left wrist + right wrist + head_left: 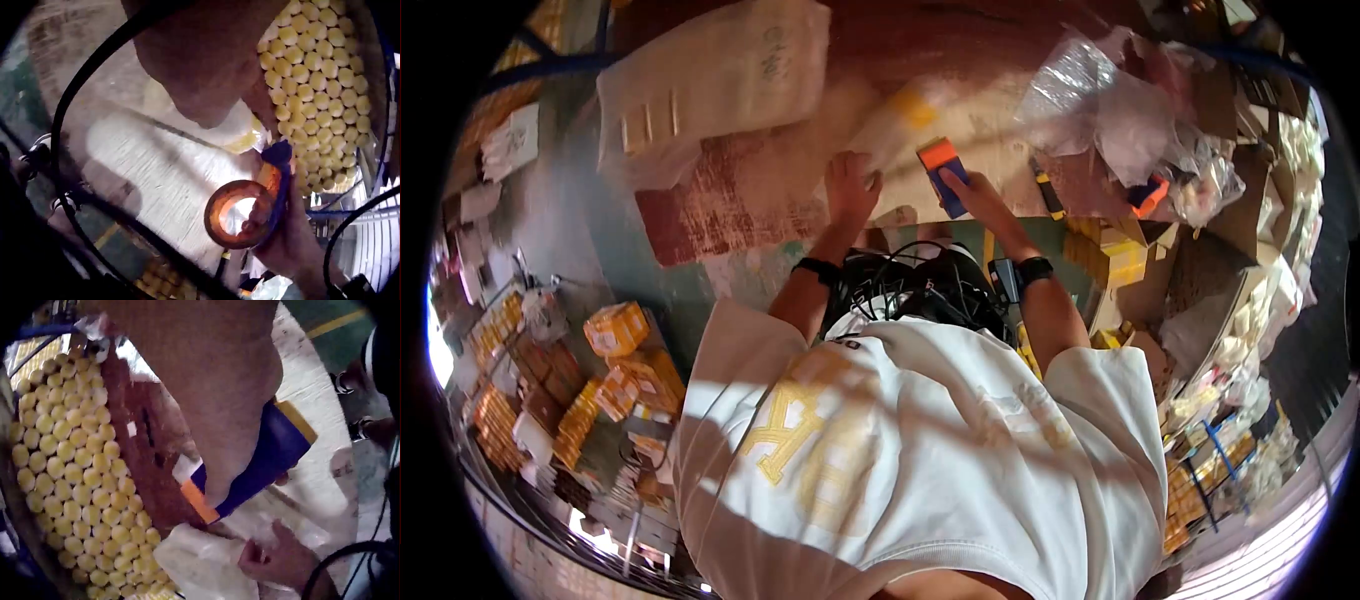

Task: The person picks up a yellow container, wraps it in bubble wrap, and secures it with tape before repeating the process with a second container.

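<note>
My right hand (983, 197) grips a blue and orange tape dispenser (944, 178) over the front of the table. The left wrist view shows the dispenser's round orange-brown ring (215, 219), and the right wrist view its broad blue side (278, 447). To its left is my left hand (853, 190), low over the table edge, its fingers loosely bent. Right by those fingers lies a clear plastic bag (206, 556); in the head view it is blurred, with a yellow patch (914, 108) in it.
A large plastic-wrapped package (720, 80) lies at the back left. Many yellow round ends (319, 81) are stacked beyond the hands. To the right are a yellow and black cutter (1048, 190), crumpled plastic (1090, 95) and another orange and blue dispenser (1148, 196). Cables (910, 275) hang at the waist.
</note>
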Demonstrator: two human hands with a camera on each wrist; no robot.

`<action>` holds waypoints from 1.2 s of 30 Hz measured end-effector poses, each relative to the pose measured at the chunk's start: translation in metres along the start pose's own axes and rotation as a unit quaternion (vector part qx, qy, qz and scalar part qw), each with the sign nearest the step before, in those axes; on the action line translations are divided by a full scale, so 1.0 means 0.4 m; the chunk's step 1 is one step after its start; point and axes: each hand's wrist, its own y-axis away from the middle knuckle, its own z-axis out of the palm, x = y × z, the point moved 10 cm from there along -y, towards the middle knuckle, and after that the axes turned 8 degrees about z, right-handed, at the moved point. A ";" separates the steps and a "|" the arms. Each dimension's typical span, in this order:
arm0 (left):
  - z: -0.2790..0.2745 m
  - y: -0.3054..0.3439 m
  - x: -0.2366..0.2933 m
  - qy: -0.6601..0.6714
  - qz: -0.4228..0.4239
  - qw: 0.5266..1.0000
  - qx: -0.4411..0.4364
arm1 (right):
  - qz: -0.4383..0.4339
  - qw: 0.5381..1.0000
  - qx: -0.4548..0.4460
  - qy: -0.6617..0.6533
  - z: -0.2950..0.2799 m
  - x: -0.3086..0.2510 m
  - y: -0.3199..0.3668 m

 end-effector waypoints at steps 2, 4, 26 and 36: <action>-0.012 0.059 0.009 -0.005 0.053 0.998 0.038 | 0.028 0.995 -0.006 0.097 0.054 -0.048 -0.009; 0.012 0.098 0.003 0.011 0.075 0.996 0.044 | 0.047 0.984 -0.004 0.173 0.113 -0.126 0.005; 0.174 0.097 -0.202 0.067 -0.161 0.971 -0.162 | 0.128 0.944 0.041 0.300 0.231 -0.173 0.000; -0.018 0.078 -0.082 -0.138 -0.145 0.973 -0.115 | 0.064 0.906 0.092 0.409 0.243 -0.197 -0.100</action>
